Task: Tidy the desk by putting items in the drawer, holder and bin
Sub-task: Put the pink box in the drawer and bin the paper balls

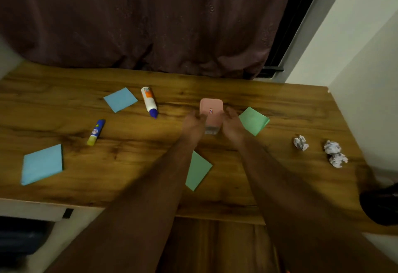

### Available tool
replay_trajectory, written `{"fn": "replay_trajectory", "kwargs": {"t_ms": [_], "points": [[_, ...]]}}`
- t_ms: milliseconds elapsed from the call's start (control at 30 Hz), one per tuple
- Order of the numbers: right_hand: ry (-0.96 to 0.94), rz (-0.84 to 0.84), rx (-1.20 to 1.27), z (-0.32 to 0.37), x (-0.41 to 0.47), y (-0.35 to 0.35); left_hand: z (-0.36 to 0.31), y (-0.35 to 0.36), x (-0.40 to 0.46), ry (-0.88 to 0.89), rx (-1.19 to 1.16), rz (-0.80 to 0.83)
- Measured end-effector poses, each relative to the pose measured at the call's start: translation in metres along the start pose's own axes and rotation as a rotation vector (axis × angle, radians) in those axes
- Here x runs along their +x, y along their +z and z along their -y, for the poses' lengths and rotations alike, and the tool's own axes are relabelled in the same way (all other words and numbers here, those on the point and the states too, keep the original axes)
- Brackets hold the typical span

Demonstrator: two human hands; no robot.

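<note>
A pink holder (211, 111) stands at the middle of the wooden desk (280, 104). My left hand (193, 125) grips its left side and my right hand (231, 125) grips its right side. Around it lie two blue note pads (120, 99) (42, 164), two green note pads (253, 121) (199, 170), a white glue bottle with a blue cap (149, 102), a blue and yellow glue stick (96, 132) and two crumpled paper balls (301, 142) (335, 156).
A dark curtain (150, 20) hangs behind the desk and a white wall (355, 46) closes the right side. A dark object (380, 206) sits at the desk's right front corner. A white drawer front with a black handle (67, 213) shows under the left edge.
</note>
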State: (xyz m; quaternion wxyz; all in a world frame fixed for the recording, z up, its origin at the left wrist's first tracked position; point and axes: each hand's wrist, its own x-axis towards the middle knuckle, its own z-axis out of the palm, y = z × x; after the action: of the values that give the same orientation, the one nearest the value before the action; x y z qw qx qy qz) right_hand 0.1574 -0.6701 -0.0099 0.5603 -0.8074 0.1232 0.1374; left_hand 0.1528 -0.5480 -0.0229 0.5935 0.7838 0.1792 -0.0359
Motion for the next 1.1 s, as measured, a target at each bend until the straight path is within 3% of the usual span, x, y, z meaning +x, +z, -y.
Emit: {"fn": "replay_trajectory", "kwargs": {"t_ms": [367,567,833,1100], "points": [[0.143,-0.006,0.271,-0.012,-0.032,0.002,-0.004,0.003,-0.027,-0.013,0.008,0.119],[0.072,-0.072,0.290,-0.028,-0.109,-0.025,0.000,0.006,-0.097,0.058,0.038,0.228],[0.151,-0.179,0.303,-0.092,-0.240,-0.062,0.033,0.017,-0.229,0.105,0.129,0.411],[0.300,-0.212,0.296,-0.164,-0.328,-0.068,0.090,0.032,-0.302,0.080,0.144,0.589]]}}
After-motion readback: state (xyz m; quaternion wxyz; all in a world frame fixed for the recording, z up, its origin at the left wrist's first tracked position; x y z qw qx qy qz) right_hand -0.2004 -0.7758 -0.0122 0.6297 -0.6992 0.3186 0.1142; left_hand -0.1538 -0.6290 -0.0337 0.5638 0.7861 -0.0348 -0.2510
